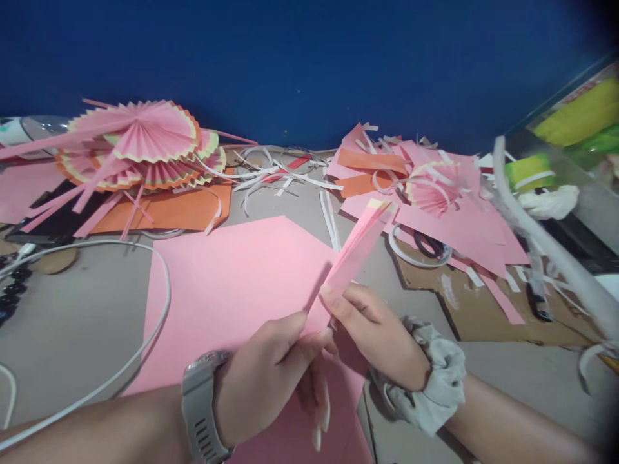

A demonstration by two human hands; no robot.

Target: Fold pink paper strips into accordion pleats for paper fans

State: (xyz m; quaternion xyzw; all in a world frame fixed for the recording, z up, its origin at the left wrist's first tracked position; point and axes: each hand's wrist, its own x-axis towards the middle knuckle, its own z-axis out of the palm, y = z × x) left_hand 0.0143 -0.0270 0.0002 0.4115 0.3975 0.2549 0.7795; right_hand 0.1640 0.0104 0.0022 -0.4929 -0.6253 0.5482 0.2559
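A narrow folded strip of pink paper (355,251) slants up and to the right, its layers showing along the edge and pale yellow at the far tip. My left hand (275,370), with a grey watch on the wrist, pinches the near end. Higher up the strip, my right hand (367,322) grips it between thumb and fingers; a pale scrunchie (425,374) circles that wrist. Below both hands a large pink paper sheet (217,283) lies flat on the grey table.
Pleated paper fans (145,138) are piled at the back left on orange paper (169,209). Pink scraps (474,225) and a cutter knife (536,293) lie over cardboard (474,316) at right. White paper strips (271,171) lie tangled behind. A white cable (167,290) loops at left.
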